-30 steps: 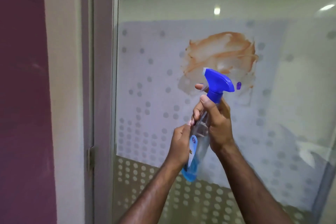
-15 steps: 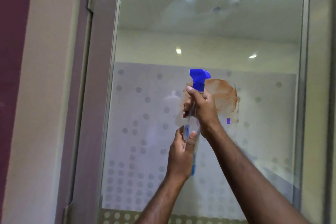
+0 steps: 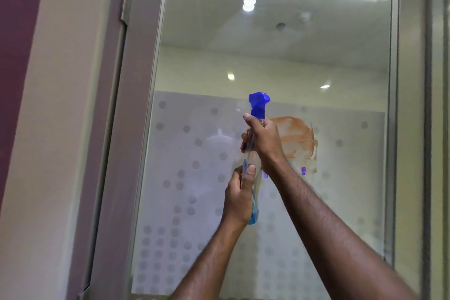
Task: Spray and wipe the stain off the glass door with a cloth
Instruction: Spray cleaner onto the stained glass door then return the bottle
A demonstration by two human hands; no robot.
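Note:
A clear spray bottle (image 3: 254, 165) with a blue trigger head (image 3: 258, 102) and a little blue liquid at its base is held upright in front of the glass door (image 3: 267, 56). My right hand (image 3: 264, 141) grips its neck just below the head. My left hand (image 3: 239, 198) holds the lower body of the bottle. An orange-brown smeared stain (image 3: 297, 139) sits on the frosted, dotted band of the glass, right behind and to the right of my right hand. No cloth is in view.
The grey door frame (image 3: 136, 105) with a hinge (image 3: 124, 2) runs down the left, beside a cream wall and a maroon panel. Another frame post (image 3: 411, 129) stands at the right. Ceiling lights reflect in the upper glass.
The view has tilted upward, showing more of the upper glass. The bottle has turned from tilted to upright, its nozzle now pointing away toward the glass. Both hands keep their grip.

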